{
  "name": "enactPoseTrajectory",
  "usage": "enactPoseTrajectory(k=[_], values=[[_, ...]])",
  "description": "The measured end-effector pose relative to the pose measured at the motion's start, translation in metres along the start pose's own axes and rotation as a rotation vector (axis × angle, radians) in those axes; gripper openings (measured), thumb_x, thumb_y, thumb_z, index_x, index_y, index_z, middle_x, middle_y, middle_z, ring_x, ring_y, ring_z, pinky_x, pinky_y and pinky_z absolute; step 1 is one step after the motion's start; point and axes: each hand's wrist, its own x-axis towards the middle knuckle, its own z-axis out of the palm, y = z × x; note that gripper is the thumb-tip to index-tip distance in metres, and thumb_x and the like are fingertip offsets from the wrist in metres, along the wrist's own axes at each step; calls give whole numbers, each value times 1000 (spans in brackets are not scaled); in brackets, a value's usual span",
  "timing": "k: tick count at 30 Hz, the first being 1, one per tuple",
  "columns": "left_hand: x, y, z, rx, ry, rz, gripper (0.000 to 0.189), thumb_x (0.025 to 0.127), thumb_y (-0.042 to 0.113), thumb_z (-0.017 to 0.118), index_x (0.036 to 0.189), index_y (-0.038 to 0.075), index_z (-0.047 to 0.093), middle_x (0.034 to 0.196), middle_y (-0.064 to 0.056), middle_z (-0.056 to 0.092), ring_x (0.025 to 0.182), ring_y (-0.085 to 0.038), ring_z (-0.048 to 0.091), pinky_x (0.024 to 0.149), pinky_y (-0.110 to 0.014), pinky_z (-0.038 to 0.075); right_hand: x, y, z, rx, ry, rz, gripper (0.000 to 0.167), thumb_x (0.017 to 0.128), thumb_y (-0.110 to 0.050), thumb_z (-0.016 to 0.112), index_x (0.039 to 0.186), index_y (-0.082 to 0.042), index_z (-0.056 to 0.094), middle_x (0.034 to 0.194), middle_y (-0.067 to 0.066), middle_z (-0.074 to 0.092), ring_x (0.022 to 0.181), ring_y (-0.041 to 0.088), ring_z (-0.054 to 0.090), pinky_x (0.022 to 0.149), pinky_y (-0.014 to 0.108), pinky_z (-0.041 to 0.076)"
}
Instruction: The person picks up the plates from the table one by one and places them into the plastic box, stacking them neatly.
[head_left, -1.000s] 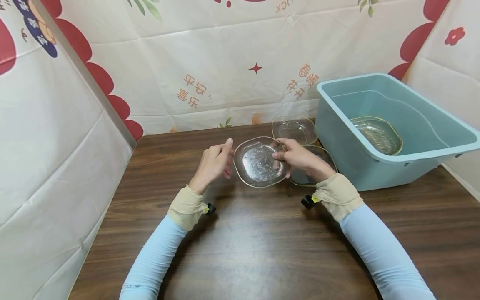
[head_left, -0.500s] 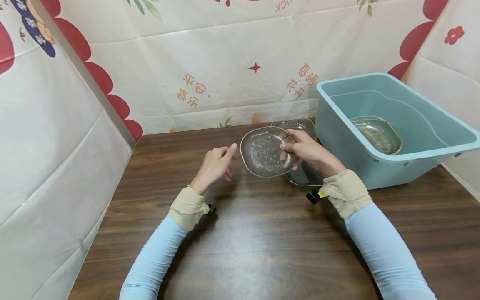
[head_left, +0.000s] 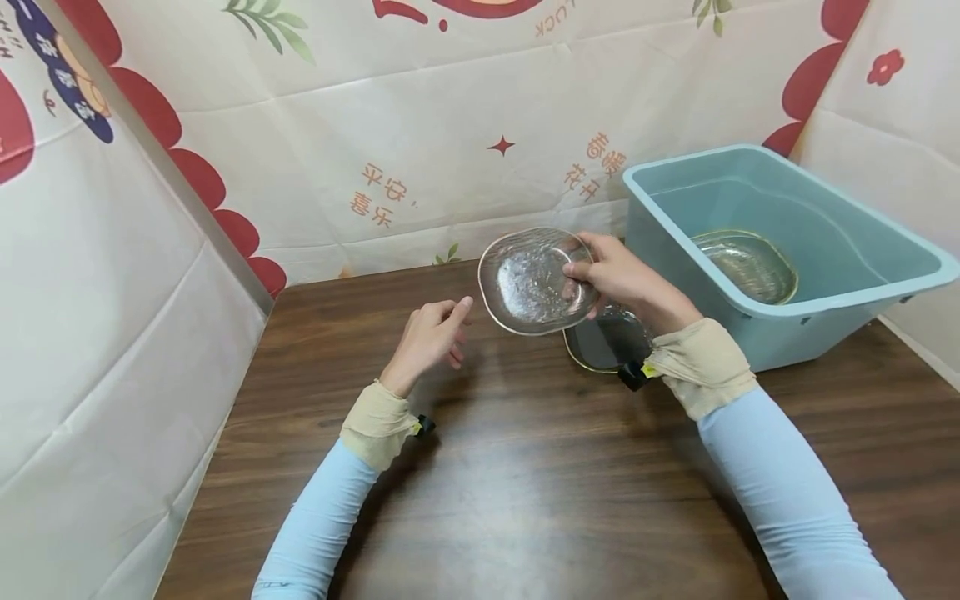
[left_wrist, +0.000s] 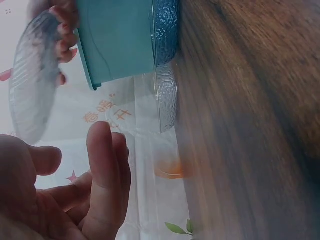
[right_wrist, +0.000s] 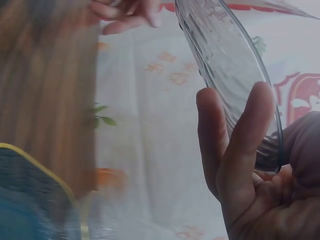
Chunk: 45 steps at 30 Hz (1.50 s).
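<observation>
A clear glass dish [head_left: 534, 283] with a wavy gold rim is tilted up above the table in the head view. My right hand [head_left: 622, 279] pinches its right edge, thumb on the inside and fingers behind; ribbed glass shows between thumb and fingers [right_wrist: 245, 145] in the right wrist view. To the left of the dish, my left hand [head_left: 429, 342] is apart from it, fingers relaxed and holding nothing. Under the right wrist lies a second glass dish [head_left: 603, 342] on the table. A third dish [left_wrist: 166, 97] shows in the left wrist view; the held dish and right hand hide it from the head view.
A blue-green plastic tub [head_left: 693, 312] stands at the back right, with a gold-rimmed glass dish [head_left: 750, 265] inside. The brown wooden table [head_left: 495, 500] meets a printed white cloth [head_left: 420, 133] at the back, and another cloth wall [head_left: 127, 333] rises on the left.
My right hand has lifted the dish up and rightward, away from my left hand. The left hand stays almost in place. The head view has shifted slightly.
</observation>
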Motion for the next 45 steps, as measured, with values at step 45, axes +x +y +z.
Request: enactPoseTrajectory(k=[45], values=[[-1, -9, 5, 29, -75, -7, 48, 108, 43, 52, 110, -3, 69, 90, -29, 73, 54, -22, 70, 59, -50, 64, -35, -2, -245, -325, 115, 309, 29, 111, -11, 33, 126, 14, 34, 78, -3, 69, 69, 14, 76, 65, 34, 66]])
